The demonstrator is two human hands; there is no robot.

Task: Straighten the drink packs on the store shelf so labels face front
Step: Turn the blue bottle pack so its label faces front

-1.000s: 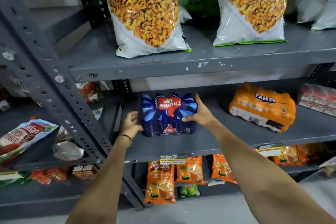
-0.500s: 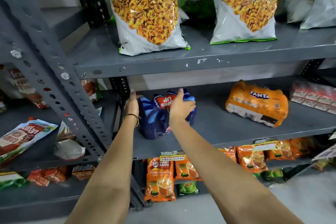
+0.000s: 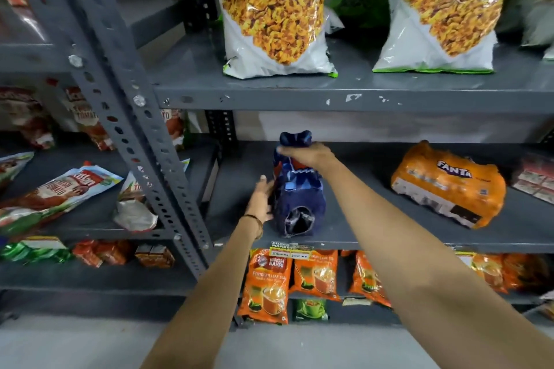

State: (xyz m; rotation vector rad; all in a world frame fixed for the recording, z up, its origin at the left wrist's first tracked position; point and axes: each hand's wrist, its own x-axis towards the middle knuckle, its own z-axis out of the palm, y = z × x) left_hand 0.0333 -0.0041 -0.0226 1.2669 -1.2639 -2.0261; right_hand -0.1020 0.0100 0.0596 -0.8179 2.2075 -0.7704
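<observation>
A dark blue Thums Up drink pack (image 3: 298, 195) sits on the middle grey shelf (image 3: 359, 238), turned end-on so its narrow end with a torn hole faces me. My right hand (image 3: 308, 156) grips the far top of the pack. My left hand (image 3: 262, 199) lies flat against its left side, fingers pointing inward. An orange Fanta pack (image 3: 446, 186) rests at an angle further right on the same shelf, with its label showing on top.
The upper shelf (image 3: 344, 97) just above the pack holds large green-and-white snack bags (image 3: 275, 15). A perforated grey upright (image 3: 141, 135) stands left of my left arm. Red cartons (image 3: 536, 180) sit at far right. Orange tea pouches (image 3: 265, 284) hang below.
The blue pack has been rotated from label-forward to end-on. My right hand moved over to its far top, and my left hand slid down along its left side.
</observation>
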